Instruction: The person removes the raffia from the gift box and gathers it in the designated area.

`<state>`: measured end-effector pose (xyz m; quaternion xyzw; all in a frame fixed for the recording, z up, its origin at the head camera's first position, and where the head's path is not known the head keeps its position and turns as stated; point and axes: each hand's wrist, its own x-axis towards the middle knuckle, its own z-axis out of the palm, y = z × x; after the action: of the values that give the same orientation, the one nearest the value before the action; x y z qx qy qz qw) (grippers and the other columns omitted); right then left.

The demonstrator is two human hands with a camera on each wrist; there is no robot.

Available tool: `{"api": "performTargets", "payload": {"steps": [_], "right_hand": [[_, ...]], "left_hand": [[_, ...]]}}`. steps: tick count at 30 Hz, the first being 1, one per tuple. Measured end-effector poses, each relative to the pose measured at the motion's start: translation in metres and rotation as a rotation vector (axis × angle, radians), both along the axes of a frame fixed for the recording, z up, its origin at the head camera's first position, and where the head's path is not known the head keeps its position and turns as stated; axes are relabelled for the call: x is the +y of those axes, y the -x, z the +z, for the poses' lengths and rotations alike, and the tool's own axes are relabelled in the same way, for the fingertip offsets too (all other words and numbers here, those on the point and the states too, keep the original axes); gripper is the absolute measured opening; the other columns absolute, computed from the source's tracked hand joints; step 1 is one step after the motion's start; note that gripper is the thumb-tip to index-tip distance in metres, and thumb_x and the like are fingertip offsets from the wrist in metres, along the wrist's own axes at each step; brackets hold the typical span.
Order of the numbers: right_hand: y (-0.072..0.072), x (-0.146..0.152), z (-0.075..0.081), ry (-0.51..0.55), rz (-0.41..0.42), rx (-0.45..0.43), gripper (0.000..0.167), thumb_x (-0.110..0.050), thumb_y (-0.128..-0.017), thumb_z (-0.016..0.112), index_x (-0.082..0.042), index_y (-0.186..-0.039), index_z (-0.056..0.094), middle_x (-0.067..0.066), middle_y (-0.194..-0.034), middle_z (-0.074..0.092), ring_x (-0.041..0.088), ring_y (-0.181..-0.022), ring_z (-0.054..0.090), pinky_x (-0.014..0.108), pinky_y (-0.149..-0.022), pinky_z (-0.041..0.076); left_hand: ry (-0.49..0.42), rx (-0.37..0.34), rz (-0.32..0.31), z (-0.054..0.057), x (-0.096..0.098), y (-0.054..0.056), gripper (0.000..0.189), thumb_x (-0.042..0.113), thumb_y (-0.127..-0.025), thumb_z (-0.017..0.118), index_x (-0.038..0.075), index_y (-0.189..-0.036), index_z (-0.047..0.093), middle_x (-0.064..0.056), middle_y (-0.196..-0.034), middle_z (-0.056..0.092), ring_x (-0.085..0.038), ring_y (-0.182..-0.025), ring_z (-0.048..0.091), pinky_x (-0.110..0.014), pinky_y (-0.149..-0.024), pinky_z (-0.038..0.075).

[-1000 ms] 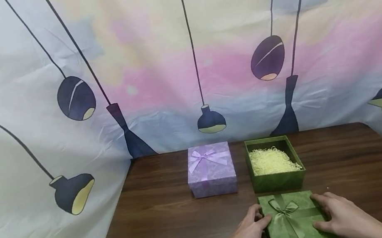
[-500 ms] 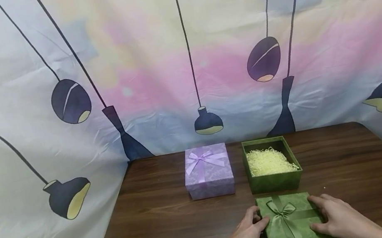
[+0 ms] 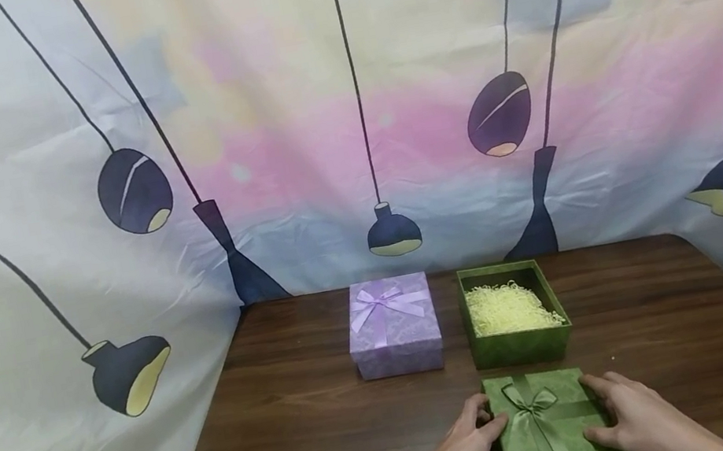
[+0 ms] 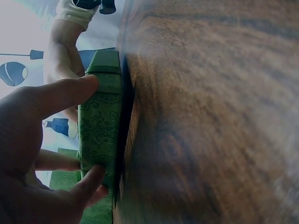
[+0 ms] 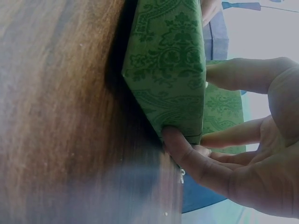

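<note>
A green gift box lid point(image 3: 567, 422) with a ribbon bow point(image 3: 534, 406) lies low over the front of the table. My left hand point(image 3: 452, 450) grips its left side, the thumb near the top edge and fingers along the side wall point(image 4: 100, 119). On the opposite side my right hand point(image 3: 644, 413) holds the lid by its right wall point(image 5: 168, 60), with fingertips around the far corner. A dark shadow runs under the lid's lower edge, and I cannot tell whether it touches the table. Behind it stands the green box base point(image 3: 522, 348), open at the top, filled with pale yellow shredded paper point(image 3: 510, 307).
A closed lilac gift box point(image 3: 396, 335) with a bow stands left of the green base. The brown wooden table point(image 3: 296, 436) ends at a curtain point(image 3: 285, 110) printed with hanging lamps. Small pale shreds point(image 5: 182, 176) lie on the table to the right.
The head view has shifted slightly, so everything sits a little further left in it. Both hands keep their hold on the lid, which stays almost where it was.
</note>
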<state>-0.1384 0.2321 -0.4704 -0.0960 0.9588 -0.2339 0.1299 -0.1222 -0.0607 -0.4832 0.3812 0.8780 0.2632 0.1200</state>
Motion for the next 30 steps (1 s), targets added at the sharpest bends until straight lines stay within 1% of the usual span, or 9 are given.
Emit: {"api": "performTargets", "payload": {"steps": [2,5,8,12,14,20,25,29,30], "right_hand": [[0.0,0.0,-0.001,0.012,-0.009,-0.029,0.085,-0.043,-0.073,0.081,0.008,-0.134,0.051,0.029,-0.122,0.058,0.036,-0.102,0.061,0.057,-0.082,0.049],[-0.001,0.0,-0.003,0.019,-0.011,-0.03,0.085,-0.042,-0.073,0.082,0.009,-0.134,0.05,0.032,-0.124,0.056,0.034,-0.098,0.063,0.058,-0.082,0.049],[-0.002,0.0,-0.005,0.028,-0.022,-0.024,0.085,-0.04,-0.073,0.082,0.009,-0.135,0.05,0.032,-0.122,0.056,0.027,-0.089,0.063,0.055,-0.08,0.05],[-0.005,0.0,-0.008,0.034,-0.027,0.0,0.083,-0.037,-0.073,0.083,0.009,-0.134,0.05,0.022,-0.115,0.058,0.018,-0.08,0.059,0.048,-0.075,0.051],[-0.006,-0.001,-0.01,0.036,-0.022,0.014,0.083,-0.036,-0.073,0.083,0.009,-0.134,0.05,0.018,-0.112,0.058,0.016,-0.079,0.057,0.046,-0.073,0.051],[-0.007,-0.001,-0.012,-0.005,-0.014,0.037,0.084,-0.039,-0.073,0.082,0.009,-0.134,0.051,0.022,-0.115,0.058,0.023,-0.086,0.059,0.052,-0.077,0.051],[-0.006,-0.001,-0.009,0.002,-0.034,0.015,0.086,-0.039,-0.071,0.084,0.008,-0.134,0.051,0.021,-0.116,0.057,0.023,-0.087,0.059,0.051,-0.077,0.051],[-0.003,0.0,-0.008,0.015,-0.037,-0.007,0.086,-0.042,-0.071,0.083,0.008,-0.134,0.051,0.025,-0.121,0.057,0.032,-0.098,0.061,0.055,-0.08,0.05],[-0.002,0.0,-0.008,0.017,-0.041,-0.016,0.086,-0.042,-0.071,0.083,0.008,-0.134,0.051,0.025,-0.121,0.057,0.032,-0.097,0.061,0.055,-0.08,0.05]], "left_hand": [[-0.001,-0.038,0.01,0.0,0.0,-0.001,0.088,0.044,-0.079,0.079,0.011,-0.15,0.038,-0.014,-0.153,0.023,-0.011,-0.126,0.042,-0.019,-0.086,0.046],[-0.003,-0.069,0.021,-0.001,0.0,0.0,0.086,0.043,-0.08,0.079,0.013,-0.15,0.039,-0.013,-0.153,0.023,-0.01,-0.125,0.043,-0.02,-0.084,0.046],[-0.003,-0.052,0.015,-0.002,0.0,0.0,0.087,0.044,-0.079,0.079,0.012,-0.15,0.039,-0.013,-0.153,0.023,-0.011,-0.126,0.043,-0.02,-0.085,0.046],[0.003,-0.029,-0.005,-0.003,-0.001,0.001,0.086,0.043,-0.079,0.079,0.011,-0.149,0.04,-0.015,-0.153,0.024,-0.011,-0.125,0.043,-0.019,-0.085,0.046],[0.004,-0.04,-0.013,-0.003,-0.001,0.001,0.085,0.041,-0.079,0.079,0.011,-0.149,0.04,-0.015,-0.152,0.024,-0.011,-0.125,0.043,-0.019,-0.085,0.046],[0.001,-0.01,-0.026,-0.006,-0.002,0.001,0.086,0.041,-0.079,0.079,0.01,-0.149,0.04,-0.017,-0.151,0.025,-0.012,-0.126,0.043,-0.019,-0.088,0.046],[-0.005,0.053,-0.027,-0.007,-0.001,0.0,0.087,0.043,-0.078,0.079,0.007,-0.148,0.041,-0.018,-0.149,0.026,-0.015,-0.125,0.044,-0.019,-0.089,0.046],[-0.002,0.075,-0.028,-0.008,0.0,0.0,0.088,0.044,-0.078,0.079,0.006,-0.148,0.041,-0.019,-0.148,0.026,-0.016,-0.125,0.044,-0.019,-0.09,0.045],[0.002,0.072,-0.027,-0.007,0.0,0.0,0.088,0.044,-0.078,0.079,0.006,-0.148,0.041,-0.019,-0.149,0.026,-0.016,-0.125,0.044,-0.019,-0.09,0.045]]}}
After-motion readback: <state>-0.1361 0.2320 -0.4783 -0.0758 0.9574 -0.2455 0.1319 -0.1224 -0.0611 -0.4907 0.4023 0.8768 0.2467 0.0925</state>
